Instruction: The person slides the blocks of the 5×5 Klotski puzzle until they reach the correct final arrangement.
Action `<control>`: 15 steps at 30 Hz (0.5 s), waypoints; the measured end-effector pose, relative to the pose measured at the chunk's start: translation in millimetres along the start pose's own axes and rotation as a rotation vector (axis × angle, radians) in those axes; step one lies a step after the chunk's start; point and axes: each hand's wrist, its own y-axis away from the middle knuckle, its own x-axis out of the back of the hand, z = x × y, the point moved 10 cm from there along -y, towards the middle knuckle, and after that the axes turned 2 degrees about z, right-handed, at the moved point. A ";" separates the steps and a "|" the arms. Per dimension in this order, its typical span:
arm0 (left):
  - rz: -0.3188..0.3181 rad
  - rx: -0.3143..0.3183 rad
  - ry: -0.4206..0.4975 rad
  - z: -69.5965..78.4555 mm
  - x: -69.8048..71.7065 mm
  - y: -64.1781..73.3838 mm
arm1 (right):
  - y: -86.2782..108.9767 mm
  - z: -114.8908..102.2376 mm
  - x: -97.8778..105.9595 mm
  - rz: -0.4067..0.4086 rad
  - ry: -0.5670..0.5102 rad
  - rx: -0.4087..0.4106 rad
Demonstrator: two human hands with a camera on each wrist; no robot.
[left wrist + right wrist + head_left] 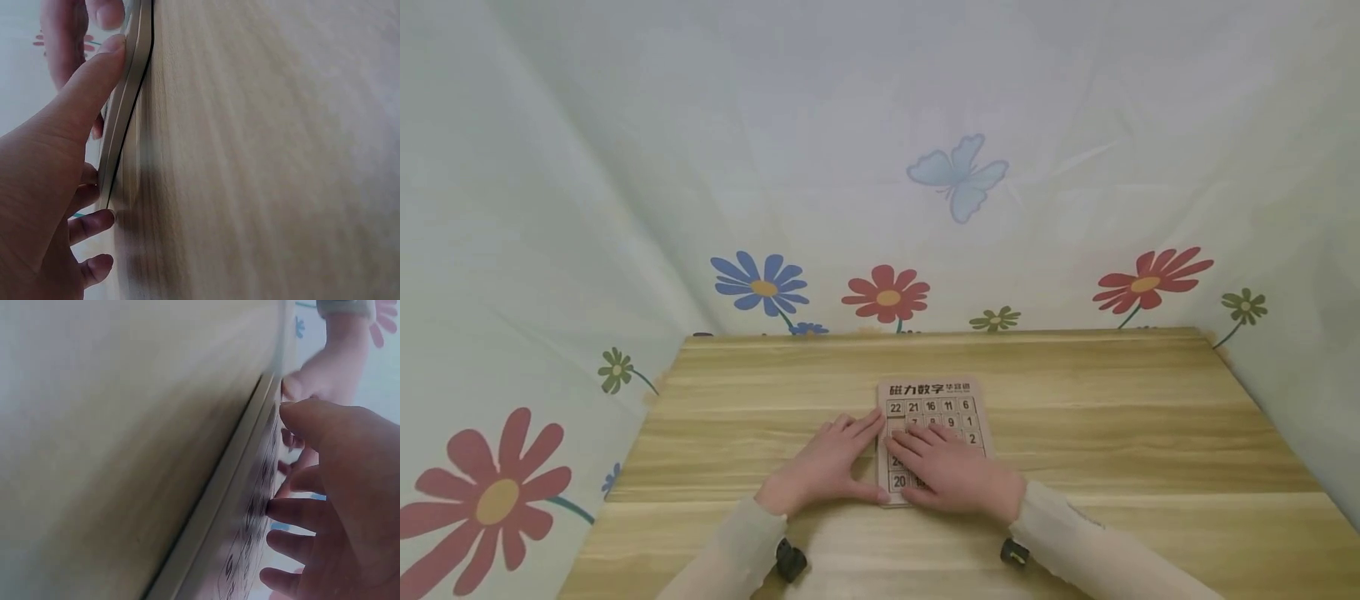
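A flat magnetic number sliding puzzle (931, 407) lies on the wooden table, with dark lettering above its rows of numbered tiles. My left hand (823, 467) is spread along its left side. The left thumb rests at the near left corner and the fingertips touch the edge further up. From the right, my right hand (955, 473) lies across the tiles with extended fingers, hiding much of the lower rows. In the right wrist view its fingertips (278, 507) are right at the tiled face. An uncovered gap shows at the left of the second row.
The wooden table (1075, 392) extends around the puzzle on all sides. Behind and beside it hangs a pale cloth (820, 167) printed with flowers and a butterfly. Dark devices (790, 560) are strapped to both wrists over light sleeves.
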 end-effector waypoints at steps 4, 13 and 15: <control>0.009 -0.006 -0.015 -0.5 2.2 -1.0 | 5.8 -8.4 3.1 0.005 0.014 0.029; 0.003 -0.012 -0.013 -0.6 1.6 -0.1 | -11.8 9.0 6.7 0.038 -0.041 -0.023; -0.002 -0.011 -0.008 -0.5 0.6 0.3 | -17.8 15.2 3.4 0.021 -0.037 -0.053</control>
